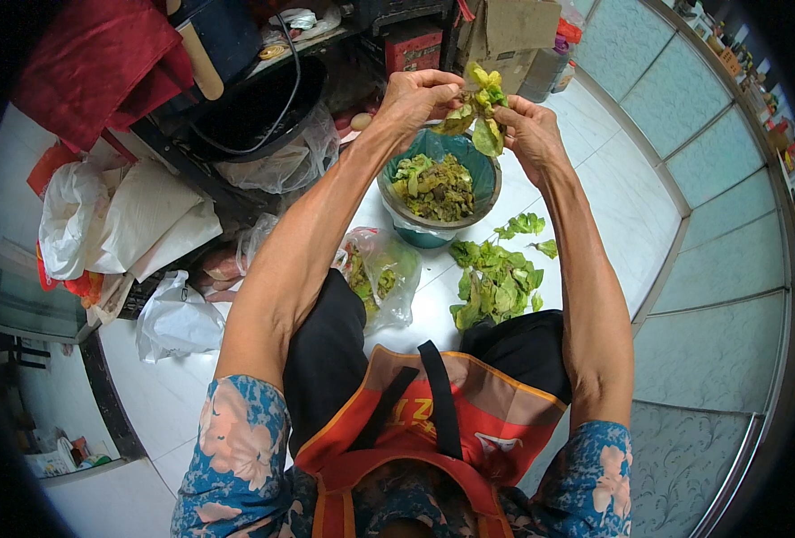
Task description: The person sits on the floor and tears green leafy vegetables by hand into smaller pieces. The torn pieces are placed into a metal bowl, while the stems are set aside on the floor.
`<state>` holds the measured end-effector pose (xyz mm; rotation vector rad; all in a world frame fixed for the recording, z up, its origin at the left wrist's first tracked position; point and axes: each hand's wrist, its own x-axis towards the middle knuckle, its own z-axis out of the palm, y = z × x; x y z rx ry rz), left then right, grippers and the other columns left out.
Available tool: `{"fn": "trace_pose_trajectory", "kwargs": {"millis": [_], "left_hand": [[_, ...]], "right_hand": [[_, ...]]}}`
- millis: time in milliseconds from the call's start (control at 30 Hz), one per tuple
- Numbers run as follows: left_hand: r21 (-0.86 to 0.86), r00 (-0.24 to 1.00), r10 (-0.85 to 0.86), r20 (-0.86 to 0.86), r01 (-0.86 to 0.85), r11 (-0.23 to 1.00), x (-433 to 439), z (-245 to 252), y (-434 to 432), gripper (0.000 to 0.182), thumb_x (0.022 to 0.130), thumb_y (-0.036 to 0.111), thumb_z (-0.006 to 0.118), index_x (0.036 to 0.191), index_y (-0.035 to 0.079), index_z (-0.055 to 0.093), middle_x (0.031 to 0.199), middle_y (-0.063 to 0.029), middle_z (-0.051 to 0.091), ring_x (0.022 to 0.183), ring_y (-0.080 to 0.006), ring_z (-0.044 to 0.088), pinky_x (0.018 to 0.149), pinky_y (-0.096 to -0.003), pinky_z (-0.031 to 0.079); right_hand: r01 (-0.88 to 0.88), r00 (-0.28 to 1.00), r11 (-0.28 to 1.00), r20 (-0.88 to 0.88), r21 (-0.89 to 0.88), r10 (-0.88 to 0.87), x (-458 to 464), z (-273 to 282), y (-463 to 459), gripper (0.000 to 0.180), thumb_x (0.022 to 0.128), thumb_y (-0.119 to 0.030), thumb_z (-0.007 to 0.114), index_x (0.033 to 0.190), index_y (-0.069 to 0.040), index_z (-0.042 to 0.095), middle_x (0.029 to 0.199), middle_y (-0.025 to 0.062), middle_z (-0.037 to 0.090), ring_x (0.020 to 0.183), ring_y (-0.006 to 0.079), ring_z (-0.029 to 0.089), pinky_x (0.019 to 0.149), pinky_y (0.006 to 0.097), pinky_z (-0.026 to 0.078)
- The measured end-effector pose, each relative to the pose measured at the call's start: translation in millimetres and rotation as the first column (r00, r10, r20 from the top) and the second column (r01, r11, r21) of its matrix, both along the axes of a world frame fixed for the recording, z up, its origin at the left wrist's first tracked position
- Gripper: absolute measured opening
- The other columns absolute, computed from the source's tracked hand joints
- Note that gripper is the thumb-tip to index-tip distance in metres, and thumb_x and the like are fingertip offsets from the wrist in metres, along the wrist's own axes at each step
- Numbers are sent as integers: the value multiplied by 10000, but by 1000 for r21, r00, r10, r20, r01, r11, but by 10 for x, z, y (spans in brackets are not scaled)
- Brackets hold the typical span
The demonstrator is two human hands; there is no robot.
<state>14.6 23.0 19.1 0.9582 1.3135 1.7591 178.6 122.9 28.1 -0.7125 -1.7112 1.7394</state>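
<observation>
Both hands hold a bunch of yellowing, partly browned leafy greens [483, 111] up over the far side of a bin. My left hand [416, 101] pinches the wilted leaves from the left. On the right, my right hand [535, 134] grips the same bunch near its stems. Below stands a round bin [494, 195] with a plastic liner, holding a heap of discarded yellow and brown leaves [438, 191]. A pile of greener leaves [495, 282] lies on the floor by my right knee. Beside my left knee, a clear plastic bag [397, 269] contains more greens.
A black bucket [256, 128] with a wire handle stands at the upper left, near a dark red cloth [102, 67]. White bags [179, 316] lie on the left. A cardboard box [512, 30] is at the back; glass-panelled cabinets [713, 262] line the right. White floor tiles [623, 168] run alongside them.
</observation>
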Motion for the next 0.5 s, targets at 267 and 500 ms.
{"fn": "trace_pose_trajectory", "kwargs": {"millis": [267, 500], "left_hand": [[-93, 980, 31, -198, -50, 994, 194, 268, -108, 359, 836, 293, 711, 1026, 3, 618, 891, -79, 642, 721, -129, 622, 606, -249, 537], [100, 988, -107, 108, 96, 990, 86, 128, -59, 261, 891, 115, 615, 1103, -7, 524, 990, -125, 615, 820, -212, 656, 707, -312, 594]], "right_hand": [[220, 960, 780, 14, 585, -281, -88, -88, -18, 198, 797, -106, 620, 952, 2, 678, 713, 106, 672, 608, 132, 600, 586, 297, 497], [116, 993, 833, -42, 542, -111, -114, 12, -154, 225, 811, -46, 622, 1020, 34, 649, 820, 96, 679, 679, 111, 603, 617, 259, 494]]}}
